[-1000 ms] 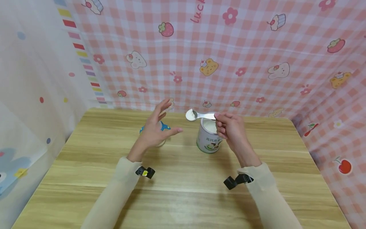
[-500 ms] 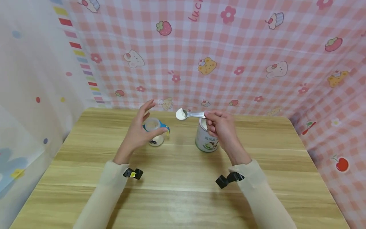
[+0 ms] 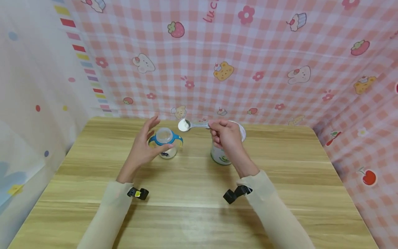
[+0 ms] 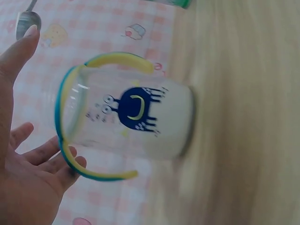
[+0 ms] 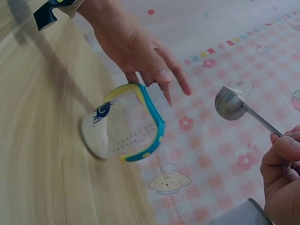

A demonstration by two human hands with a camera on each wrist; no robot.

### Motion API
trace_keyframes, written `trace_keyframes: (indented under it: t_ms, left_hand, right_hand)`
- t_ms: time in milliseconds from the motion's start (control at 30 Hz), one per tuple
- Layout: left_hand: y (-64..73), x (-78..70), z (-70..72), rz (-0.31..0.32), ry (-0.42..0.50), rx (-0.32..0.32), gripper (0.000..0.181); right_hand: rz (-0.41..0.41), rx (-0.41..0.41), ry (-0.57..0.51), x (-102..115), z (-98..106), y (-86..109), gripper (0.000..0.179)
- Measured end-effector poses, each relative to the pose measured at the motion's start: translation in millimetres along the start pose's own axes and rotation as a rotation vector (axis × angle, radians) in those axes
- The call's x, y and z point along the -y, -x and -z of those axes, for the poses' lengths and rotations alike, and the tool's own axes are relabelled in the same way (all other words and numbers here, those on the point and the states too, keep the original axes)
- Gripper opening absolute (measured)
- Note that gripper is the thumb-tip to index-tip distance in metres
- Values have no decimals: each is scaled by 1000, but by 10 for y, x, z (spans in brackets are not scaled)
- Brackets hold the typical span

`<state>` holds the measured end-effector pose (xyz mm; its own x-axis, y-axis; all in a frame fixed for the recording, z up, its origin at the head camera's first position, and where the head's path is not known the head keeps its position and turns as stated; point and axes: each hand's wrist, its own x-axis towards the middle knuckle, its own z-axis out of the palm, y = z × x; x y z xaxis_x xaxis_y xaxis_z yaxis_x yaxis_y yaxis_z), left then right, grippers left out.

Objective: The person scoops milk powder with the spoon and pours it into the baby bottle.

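A measuring spoon (image 3: 184, 125) heaped with white powder is pinched by its handle in my right hand (image 3: 228, 138), level above the table. Its bowl (image 5: 230, 103) shows as rounded metal in the right wrist view. My left hand (image 3: 141, 148) spreads thumb and fingers around the upper part of a clear baby bottle (image 3: 164, 136), without gripping it. The bottle stands upright with its mouth uncovered. It has a blue-and-yellow two-handled ring (image 4: 63, 110), a dark blue cartoon print and whitish contents (image 4: 173, 119) in its lower part.
Behind and below my right hand stands a white milk powder can (image 3: 219, 155), partly hidden by the hand. The wooden table (image 3: 186, 214) ends at a pink checkered cloth (image 3: 199, 62) at the back.
My right hand has carried the spoon leftward from over the can toward the bottle. My left hand has shifted left and down, bringing the bottle into fuller view.
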<state>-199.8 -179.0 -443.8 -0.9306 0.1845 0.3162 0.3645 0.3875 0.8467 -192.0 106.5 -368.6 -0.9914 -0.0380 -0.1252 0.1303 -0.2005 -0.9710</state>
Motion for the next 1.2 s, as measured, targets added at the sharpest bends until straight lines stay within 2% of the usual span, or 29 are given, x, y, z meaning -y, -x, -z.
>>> trace_keyframes:
  t_ms: [333,667,833,1033,1200]
  left_hand:
    - [94,210,24,116,-13,19,103]
    - [104,405,30,163,78,76,97]
    - [103,445,8,196,80,84,92]
    - [97,471,-16,206,93,80,85]
    - [90,462,-22,226,55,85,77]
  right_hand:
    - [16,14,45,-86,-188,-20,21]
    - [23,0,98,-210,-352,-84,17]
    - [30,-8,116,-266,-423,-137,16]
    - [36,-2,150,-333,-465,-185,16]
    - [31,0,161,-369,-499,-208,16]
